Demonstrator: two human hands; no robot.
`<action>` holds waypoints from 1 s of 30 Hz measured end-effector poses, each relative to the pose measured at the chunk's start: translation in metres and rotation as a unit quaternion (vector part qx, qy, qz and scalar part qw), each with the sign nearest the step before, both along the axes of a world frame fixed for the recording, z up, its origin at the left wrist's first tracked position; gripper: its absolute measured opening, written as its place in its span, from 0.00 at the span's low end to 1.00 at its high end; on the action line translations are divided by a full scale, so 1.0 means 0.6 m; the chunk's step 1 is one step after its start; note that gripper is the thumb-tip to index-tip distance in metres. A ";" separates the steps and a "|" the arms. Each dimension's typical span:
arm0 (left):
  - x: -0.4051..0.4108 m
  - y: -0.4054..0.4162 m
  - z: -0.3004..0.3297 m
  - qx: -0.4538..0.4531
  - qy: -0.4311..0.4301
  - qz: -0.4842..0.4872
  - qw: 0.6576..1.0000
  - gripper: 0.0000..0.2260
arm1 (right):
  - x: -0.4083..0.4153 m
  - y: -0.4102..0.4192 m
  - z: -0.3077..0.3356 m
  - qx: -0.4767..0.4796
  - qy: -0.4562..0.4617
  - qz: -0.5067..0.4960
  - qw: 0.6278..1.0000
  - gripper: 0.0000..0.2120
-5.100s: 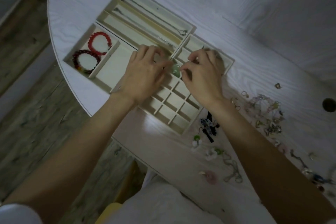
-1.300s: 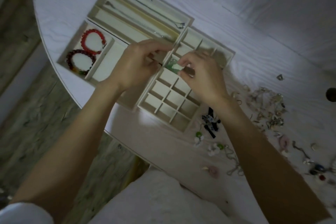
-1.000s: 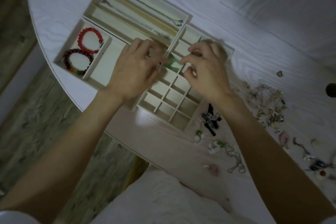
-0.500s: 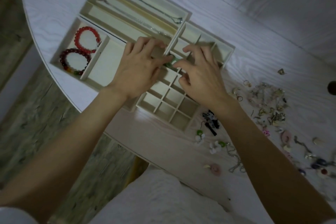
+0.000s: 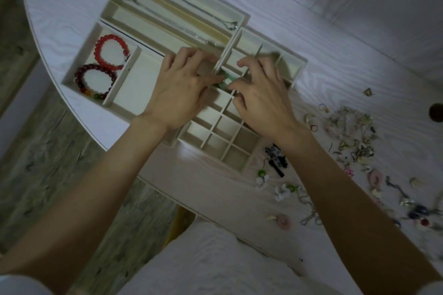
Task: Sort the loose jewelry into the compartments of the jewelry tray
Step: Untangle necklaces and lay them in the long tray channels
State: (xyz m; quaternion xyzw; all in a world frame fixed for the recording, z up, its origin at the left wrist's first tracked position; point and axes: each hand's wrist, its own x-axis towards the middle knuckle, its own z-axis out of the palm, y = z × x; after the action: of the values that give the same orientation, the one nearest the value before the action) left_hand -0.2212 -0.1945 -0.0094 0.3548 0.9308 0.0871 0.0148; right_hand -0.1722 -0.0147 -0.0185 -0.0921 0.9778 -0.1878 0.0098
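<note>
Where the two hands meet over the jewelry tray (image 5: 298, 68), a small green jewelry piece (image 5: 225, 81) sits between their fingertips, above the small square compartments near the tray's central divider; which compartment it occupies cannot be told; the left hand (image 5: 182, 88) lies palm down with its thumb tip touching the green piece; the right hand (image 5: 261, 96) arches over the grid, fingers curled, thumb and forefinger pinching the same piece; a red bead bracelet (image 5: 110, 51) and a dark red bead bracelet (image 5: 94, 81) lie side by side in the left-hand compartment; two thin chain necklaces (image 5: 187, 11) stretch along the long far compartments; the tray rests on the white tabletop (image 5: 335, 60); loose jewelry (image 5: 347, 136) is scattered on the tabletop to the right of the tray; black earrings (image 5: 275, 158) and green-and-white flower earrings (image 5: 262, 177) lie just beside the tray's near corner.
</note>
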 end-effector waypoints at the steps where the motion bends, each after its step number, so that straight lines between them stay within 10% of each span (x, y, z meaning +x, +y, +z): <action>1: 0.003 0.000 -0.002 0.007 -0.006 0.006 1.000 0.18 | 0.001 0.000 -0.001 0.005 0.000 -0.001 1.000 0.19; 15: 0.086 0.094 0.047 0.197 -0.018 -0.006 0.980 0.08 | 0.136 0.128 0.054 -0.089 0.096 -0.178 0.975 0.10; 30: 0.133 0.217 -0.016 -0.018 0.028 -0.014 0.999 0.04 | 0.168 0.183 -0.028 0.006 0.055 -0.104 0.993 0.08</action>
State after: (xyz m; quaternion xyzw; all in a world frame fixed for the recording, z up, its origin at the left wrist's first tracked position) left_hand -0.1414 -0.0640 -0.0189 0.3700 0.9271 0.0600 -0.0030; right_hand -0.0713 0.0951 -0.0351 0.0002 0.9823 -0.1763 -0.0631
